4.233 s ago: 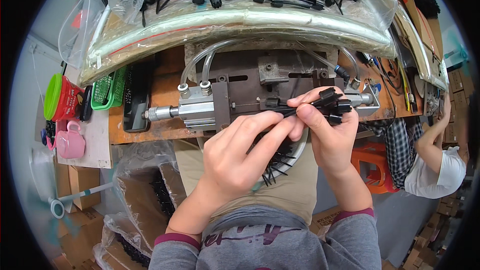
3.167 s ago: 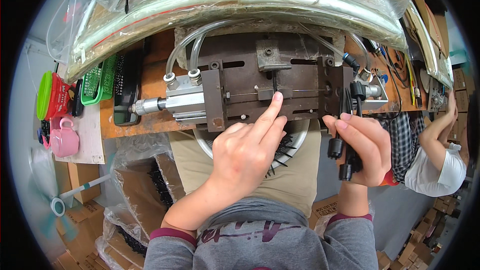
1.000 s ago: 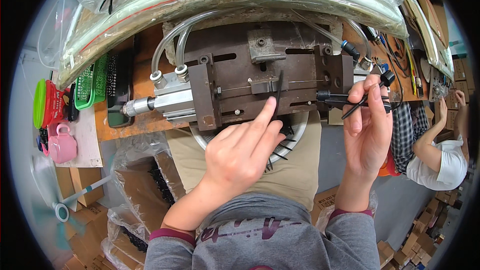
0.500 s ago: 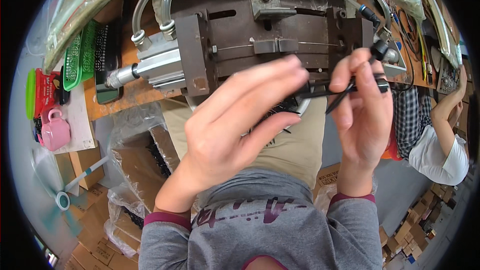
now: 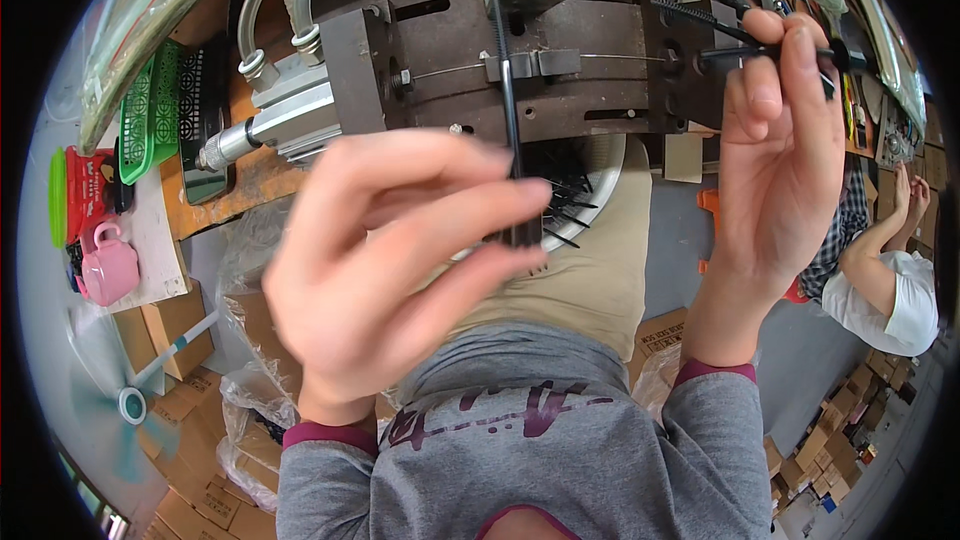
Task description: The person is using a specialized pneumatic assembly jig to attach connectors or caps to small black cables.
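Blurred by motion, my left hand (image 5: 400, 260) pinches a slim black wand with a spiral brush tip (image 5: 508, 90). The wand stands nearly upright in view, its brush end over the dark metal fixture (image 5: 590, 100). My right hand (image 5: 785, 110) is raised at the right and closed around several black pieces. Among them are a second brush-tipped wand (image 5: 700, 15) and a piece with a round black end (image 5: 850, 55). Below the fixture, a white bowl (image 5: 610, 170) on my lap holds several thin black sticks, partly hidden by my left hand.
A silver cylinder (image 5: 295, 125) with clear hoses flanks the fixture on the left. Green baskets (image 5: 150, 125), a phone (image 5: 205, 180) and a pink cup (image 5: 108, 265) lie further left. Boxes and a fan (image 5: 130, 405) stand below. Another person (image 5: 885, 290) works at the far right.
My left hand has moved left and slightly down, away from the right hand, and now shows an upright black wand. My right hand has risen to the right with its black pieces.
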A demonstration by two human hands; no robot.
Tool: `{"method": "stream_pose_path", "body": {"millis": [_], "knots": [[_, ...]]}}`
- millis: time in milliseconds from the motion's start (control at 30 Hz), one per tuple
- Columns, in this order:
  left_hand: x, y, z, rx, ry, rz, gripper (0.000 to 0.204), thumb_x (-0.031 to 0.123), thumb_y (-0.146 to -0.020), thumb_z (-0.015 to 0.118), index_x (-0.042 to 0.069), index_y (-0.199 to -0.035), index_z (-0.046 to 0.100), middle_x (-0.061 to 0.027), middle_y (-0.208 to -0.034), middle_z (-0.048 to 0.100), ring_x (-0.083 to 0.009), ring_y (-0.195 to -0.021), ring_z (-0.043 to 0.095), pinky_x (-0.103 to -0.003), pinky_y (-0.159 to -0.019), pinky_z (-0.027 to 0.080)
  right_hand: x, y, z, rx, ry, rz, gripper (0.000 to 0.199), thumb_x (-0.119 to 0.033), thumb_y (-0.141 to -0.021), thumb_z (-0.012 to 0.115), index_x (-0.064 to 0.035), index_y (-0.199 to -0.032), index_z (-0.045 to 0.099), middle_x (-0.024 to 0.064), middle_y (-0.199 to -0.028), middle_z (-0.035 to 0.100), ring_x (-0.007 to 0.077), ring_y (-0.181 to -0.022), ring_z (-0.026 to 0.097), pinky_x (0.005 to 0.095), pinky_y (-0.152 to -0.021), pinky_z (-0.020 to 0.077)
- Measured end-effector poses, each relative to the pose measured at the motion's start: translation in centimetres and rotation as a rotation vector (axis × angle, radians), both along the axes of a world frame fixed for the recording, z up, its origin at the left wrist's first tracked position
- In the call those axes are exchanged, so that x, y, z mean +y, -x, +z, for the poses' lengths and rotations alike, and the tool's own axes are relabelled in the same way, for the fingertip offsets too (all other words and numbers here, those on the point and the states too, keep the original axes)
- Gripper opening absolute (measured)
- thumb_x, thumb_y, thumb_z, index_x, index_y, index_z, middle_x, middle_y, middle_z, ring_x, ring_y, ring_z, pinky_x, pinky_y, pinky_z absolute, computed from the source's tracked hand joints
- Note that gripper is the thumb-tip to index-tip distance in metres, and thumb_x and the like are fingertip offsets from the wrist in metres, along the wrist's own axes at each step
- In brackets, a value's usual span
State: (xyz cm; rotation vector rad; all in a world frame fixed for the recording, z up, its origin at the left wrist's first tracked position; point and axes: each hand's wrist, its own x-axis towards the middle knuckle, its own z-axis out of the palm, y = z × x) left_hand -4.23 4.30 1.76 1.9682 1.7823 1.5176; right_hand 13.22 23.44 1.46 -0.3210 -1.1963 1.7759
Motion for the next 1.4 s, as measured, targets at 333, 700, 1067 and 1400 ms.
{"method": "stream_pose_path", "body": {"millis": [333,700,1067,1400], "knots": [[2.9,-2.8,-2.0,0.375,0.177,0.240,0.027,0.005,-0.068,0.079,0.000,-0.093,0.070,-0.0146,-0.120,0.068,-0.0238,-0.077,0.069,-0.031,-0.069,0.055,-3.1,0.0,0.9,-0.257,-0.497,-0.329,0.024,0.005,-0.094,0.056,0.0075,-0.118,0.058,0.0252,-0.109,0.067,0.0202,-0.080,0.067,0.0301,-0.075,0.0547],[2.8,-2.8,-2.1,0.346,0.221,0.272,0.025,0.008,-0.070,0.079,0.003,-0.093,0.071,-0.0102,-0.122,0.068,-0.0182,-0.066,0.065,-0.027,-0.057,0.049,-3.2,-0.9,0.7,-0.552,-1.368,-0.617,0.036,0.008,-0.064,0.085,-0.0010,-0.096,0.070,0.0113,-0.093,0.068,0.0196,-0.075,0.065,0.0291,-0.062,0.0501],[-0.3,-2.8,-0.2,-0.287,0.298,-0.021,0.028,-0.006,-0.065,0.076,-0.003,-0.093,0.071,-0.0180,-0.115,0.067,-0.0209,-0.086,0.071,-0.029,-0.073,0.057,-3.3,0.4,-0.7,-0.426,-1.489,-0.602,0.040,0.005,-0.055,0.083,-0.0009,-0.094,0.074,0.0056,-0.090,0.062,0.0170,-0.065,0.057,0.0273,-0.053,0.0449],[-4.5,-2.6,-2.6,-1.350,0.208,-0.043,0.039,0.002,-0.085,0.070,-0.007,-0.119,0.053,-0.0179,-0.096,0.063,-0.0247,-0.080,0.068,-0.034,-0.066,0.062,-4.7,1.3,-2.0,-0.369,-1.549,-0.503,0.031,-0.001,-0.053,0.083,0.0008,-0.083,0.072,0.0053,-0.087,0.061,0.0149,-0.061,0.052,0.0260,-0.049,0.0392]]}}
